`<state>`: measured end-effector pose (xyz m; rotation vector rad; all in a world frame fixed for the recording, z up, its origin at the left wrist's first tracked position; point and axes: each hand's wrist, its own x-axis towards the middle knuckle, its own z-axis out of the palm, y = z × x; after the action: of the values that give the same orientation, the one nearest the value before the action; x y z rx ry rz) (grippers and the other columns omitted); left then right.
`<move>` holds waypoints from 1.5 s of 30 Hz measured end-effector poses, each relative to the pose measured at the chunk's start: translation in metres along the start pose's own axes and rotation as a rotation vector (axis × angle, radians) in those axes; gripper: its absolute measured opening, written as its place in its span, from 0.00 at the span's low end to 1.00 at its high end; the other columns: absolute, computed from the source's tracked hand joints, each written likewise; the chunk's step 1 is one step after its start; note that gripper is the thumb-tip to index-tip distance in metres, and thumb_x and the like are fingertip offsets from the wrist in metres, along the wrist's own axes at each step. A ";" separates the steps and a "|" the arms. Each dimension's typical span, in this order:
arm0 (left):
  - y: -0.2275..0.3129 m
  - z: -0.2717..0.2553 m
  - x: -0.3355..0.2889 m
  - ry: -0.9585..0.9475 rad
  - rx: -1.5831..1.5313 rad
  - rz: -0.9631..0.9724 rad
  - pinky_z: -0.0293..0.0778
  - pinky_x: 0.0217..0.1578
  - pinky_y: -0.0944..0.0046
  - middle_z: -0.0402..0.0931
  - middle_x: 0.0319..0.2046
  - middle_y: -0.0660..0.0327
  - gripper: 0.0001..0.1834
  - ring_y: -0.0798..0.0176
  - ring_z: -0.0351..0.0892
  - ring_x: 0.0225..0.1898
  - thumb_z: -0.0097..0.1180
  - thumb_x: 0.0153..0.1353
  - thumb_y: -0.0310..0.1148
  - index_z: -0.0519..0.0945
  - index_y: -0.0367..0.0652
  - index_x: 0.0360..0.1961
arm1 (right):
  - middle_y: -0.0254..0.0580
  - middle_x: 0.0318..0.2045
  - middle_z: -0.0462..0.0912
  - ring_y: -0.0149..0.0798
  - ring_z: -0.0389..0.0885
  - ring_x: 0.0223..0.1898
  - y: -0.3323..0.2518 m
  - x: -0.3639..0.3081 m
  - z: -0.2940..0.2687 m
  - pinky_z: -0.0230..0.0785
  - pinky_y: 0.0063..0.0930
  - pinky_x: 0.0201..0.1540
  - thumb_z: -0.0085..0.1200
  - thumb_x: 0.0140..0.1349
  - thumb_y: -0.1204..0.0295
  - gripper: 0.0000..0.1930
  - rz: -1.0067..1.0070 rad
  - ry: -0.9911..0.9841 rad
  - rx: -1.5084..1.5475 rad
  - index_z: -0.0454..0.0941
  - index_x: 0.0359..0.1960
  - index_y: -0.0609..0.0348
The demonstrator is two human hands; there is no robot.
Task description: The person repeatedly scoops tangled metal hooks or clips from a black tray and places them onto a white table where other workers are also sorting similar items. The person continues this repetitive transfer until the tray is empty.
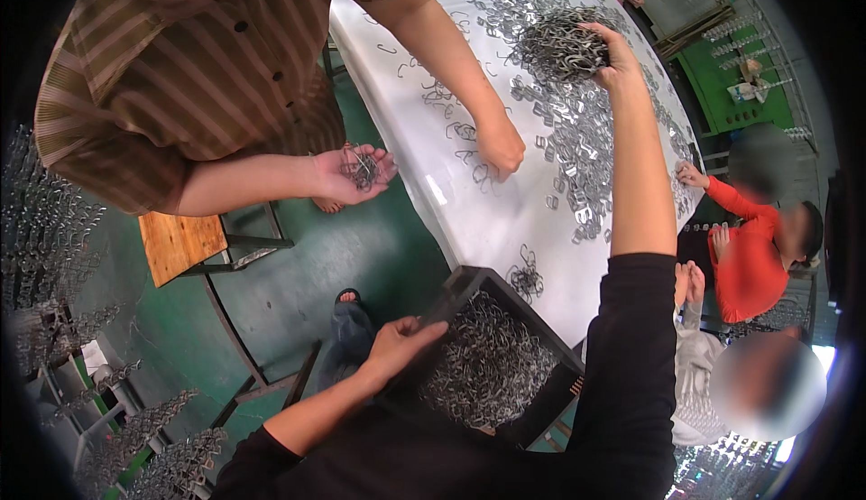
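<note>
My left hand grips the near left rim of a black crate, with its thumb over the edge. Loose bent metal hooks fill the crate, which is tilted toward me. My right arm reaches far across the white table. There my right hand is curled round the right side of a big heap of metal hooks; some of its fingers are hidden among them. On the left, another person's open palm holds a few hooks, and that person's other hand rests on the table.
Small flat metal pieces lie scattered over the table. A little cluster of hooks sits by the crate. Left of the table stands a wooden stool. A person in red sits on the right. Racks of hanging metal parts line the left.
</note>
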<state>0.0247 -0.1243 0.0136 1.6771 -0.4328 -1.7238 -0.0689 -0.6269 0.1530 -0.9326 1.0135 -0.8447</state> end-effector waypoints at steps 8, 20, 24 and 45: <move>0.004 0.001 0.006 -0.012 0.003 -0.085 0.56 0.23 0.72 0.64 0.16 0.73 0.24 0.78 0.60 0.22 0.69 0.52 0.49 0.69 0.47 0.16 | 0.50 0.37 0.81 0.48 0.83 0.36 0.095 0.117 0.039 0.77 0.55 0.40 0.64 0.46 0.77 0.18 0.090 0.142 -0.013 0.76 0.41 0.61; 0.007 0.001 0.007 -0.013 -0.025 -0.055 0.53 0.22 0.72 0.63 0.16 0.74 0.24 0.79 0.58 0.21 0.68 0.53 0.48 0.67 0.48 0.16 | 0.69 0.69 0.41 0.78 0.45 0.66 0.063 0.078 0.091 0.49 0.83 0.55 0.65 0.50 0.67 0.52 0.360 0.083 -0.442 0.40 0.71 0.55; 0.007 0.000 0.007 -0.025 -0.014 -0.016 0.64 0.28 0.71 0.72 0.22 0.71 0.24 0.77 0.67 0.26 0.68 0.51 0.51 0.77 0.39 0.22 | 0.69 0.64 0.58 0.71 0.65 0.60 0.048 0.044 0.071 0.60 0.76 0.54 0.60 0.57 0.66 0.38 0.202 0.031 -0.572 0.55 0.66 0.61; 0.012 0.009 -0.003 -0.141 -0.197 -0.023 0.75 0.41 0.69 0.81 0.40 0.57 0.31 0.67 0.81 0.37 0.61 0.57 0.54 0.79 0.35 0.47 | 0.54 0.55 0.72 0.50 0.68 0.60 0.178 -0.419 -0.042 0.64 0.46 0.61 0.70 0.42 0.57 0.40 0.079 -0.350 -1.335 0.69 0.61 0.48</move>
<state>0.0189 -0.1329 0.0250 1.4317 -0.2977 -1.8450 -0.2096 -0.1941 0.1092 -2.0379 1.2498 0.2072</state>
